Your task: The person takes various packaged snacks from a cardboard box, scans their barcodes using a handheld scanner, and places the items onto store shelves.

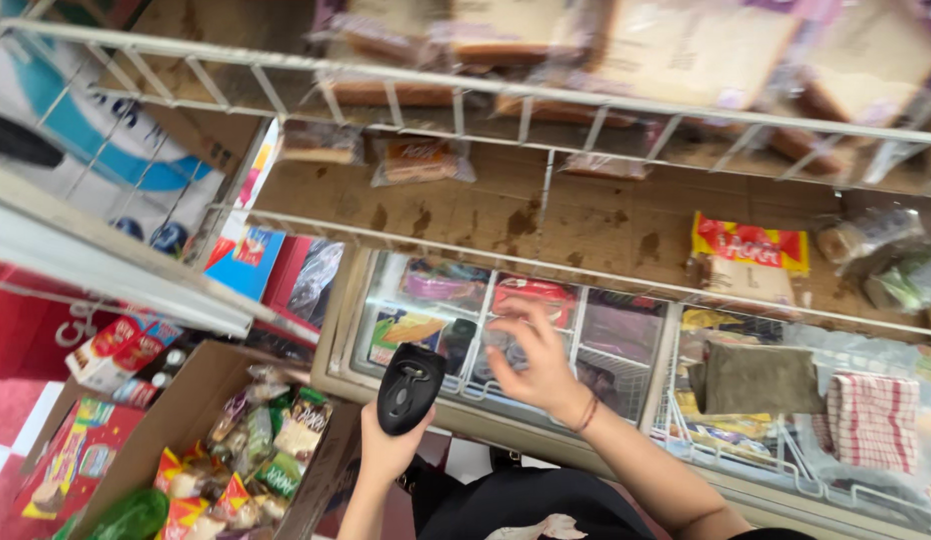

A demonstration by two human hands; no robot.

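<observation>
While the left hand point(386, 450) keeps its grip closed round a black handheld scanner point(410, 388), held upright just above the near edge of a glass-topped chest freezer point(626, 345), the right hand point(531, 365) hovers over the freezer lid with fingers spread, its grip open and holding nothing. Packets lie under the glass. A folded dark cloth point(758, 378) and a red checked cloth point(872, 420) rest on the lid to the right. A cardboard box of wrapped snacks point(251, 450) stands at lower left; bagged bread point(686, 45) fills the wire shelf point(466, 85) above. To do this well, I judge, steady the scanner and aim it squarely.
</observation>
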